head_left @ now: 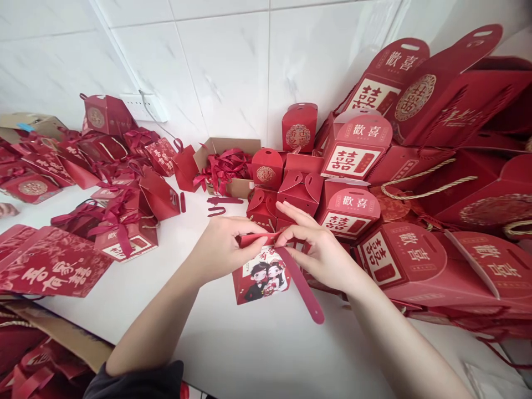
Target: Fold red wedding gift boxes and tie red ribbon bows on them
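A small red gift box (261,278) with a cartoon couple printed on its front stands on the white table in front of me. My left hand (224,244) pinches the top edge of the box on its left side. My right hand (320,249) pinches a red ribbon strap (302,288) at the top of the box. The loose end of the strap hangs down to the right, past the box's base. Both hands meet above the box's top fold.
A heap of red wedding boxes and bags (415,183) fills the right side. More ribboned red boxes (120,221) lie at the left. An open cardboard box of red ribbons (226,163) sits by the tiled wall. Loose strap pieces (218,206) lie behind the hands.
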Tool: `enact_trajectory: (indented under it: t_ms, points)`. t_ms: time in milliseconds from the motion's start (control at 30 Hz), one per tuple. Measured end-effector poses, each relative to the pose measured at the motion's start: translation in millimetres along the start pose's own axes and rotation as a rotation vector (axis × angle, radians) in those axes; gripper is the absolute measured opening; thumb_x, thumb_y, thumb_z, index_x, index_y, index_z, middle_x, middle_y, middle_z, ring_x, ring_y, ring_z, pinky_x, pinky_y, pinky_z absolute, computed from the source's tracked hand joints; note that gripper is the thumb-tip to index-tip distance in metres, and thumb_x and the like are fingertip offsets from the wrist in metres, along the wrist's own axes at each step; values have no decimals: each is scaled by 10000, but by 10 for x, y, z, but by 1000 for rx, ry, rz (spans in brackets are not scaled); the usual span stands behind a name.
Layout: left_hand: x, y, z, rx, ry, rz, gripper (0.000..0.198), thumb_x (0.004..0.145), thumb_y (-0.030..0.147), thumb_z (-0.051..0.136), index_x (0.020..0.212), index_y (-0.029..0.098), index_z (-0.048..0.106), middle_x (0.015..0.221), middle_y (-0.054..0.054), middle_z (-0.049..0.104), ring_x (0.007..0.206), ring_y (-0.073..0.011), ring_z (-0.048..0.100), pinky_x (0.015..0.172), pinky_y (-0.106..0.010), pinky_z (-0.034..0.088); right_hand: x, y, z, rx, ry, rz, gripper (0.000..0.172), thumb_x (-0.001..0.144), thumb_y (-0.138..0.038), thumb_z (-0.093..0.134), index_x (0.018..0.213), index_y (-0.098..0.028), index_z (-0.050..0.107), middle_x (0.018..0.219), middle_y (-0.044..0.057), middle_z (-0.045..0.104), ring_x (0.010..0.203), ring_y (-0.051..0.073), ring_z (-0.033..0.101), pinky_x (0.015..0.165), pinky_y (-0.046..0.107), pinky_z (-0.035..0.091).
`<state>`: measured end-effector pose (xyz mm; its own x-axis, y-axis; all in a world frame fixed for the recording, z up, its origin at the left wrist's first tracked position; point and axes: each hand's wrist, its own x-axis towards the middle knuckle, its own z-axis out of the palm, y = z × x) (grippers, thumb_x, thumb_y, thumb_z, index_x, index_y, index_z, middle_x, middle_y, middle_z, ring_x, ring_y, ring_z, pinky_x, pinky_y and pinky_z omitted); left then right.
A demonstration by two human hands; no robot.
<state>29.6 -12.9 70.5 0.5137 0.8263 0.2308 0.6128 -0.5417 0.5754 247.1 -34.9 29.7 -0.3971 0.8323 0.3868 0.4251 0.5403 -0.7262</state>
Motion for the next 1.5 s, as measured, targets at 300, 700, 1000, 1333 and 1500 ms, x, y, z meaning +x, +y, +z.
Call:
enact_trajectory:
  t_ms: [300,700,1000,1333,1500]
  points:
    - [6,-37,28,6,-107,-68,171,878,276,567,887,224,730,762,30,701,621,-99,564,555,-218,366,9,20,31,57,-8,79,93,880,-174,612,889,-231,685,1523,83,426,1453,225,317,1146,465,336]
    - [48,-64,13,94,-331,5,217,917,303,532,904,254,744,737,43,683,637,-105,539,621,-228,348,12,-40,-90,-79,-268,1,134,909,-91,552,898,-207,618,1006,21,708,853,153,637,773,273,471]
    - [12,-36,46,168,-422,34,222,923,297,506,871,234,713,681,38,648,585,-108,518,583,-233,339,-33,-118,-115,-78,-323,-23,120,947,-140,538,895,-208,622,915,0,703,827,150,631,762,260,457]
    - [69,-117,58,45,-265,-14,165,883,290,572,1024,243,644,974,20,714,820,-158,633,718,-240,427,-23,-68,-125,-51,-181,19,203,901,-32,493,916,-217,576,1194,44,623,1069,168,615,920,274,458]
    - [111,-169,85,79,-359,-1,223,918,249,486,932,228,708,793,17,699,667,-128,567,629,-227,374,21,46,-60,4,-192,33,188,905,-60,480,956,-219,565,1051,29,667,931,164,639,844,287,482]
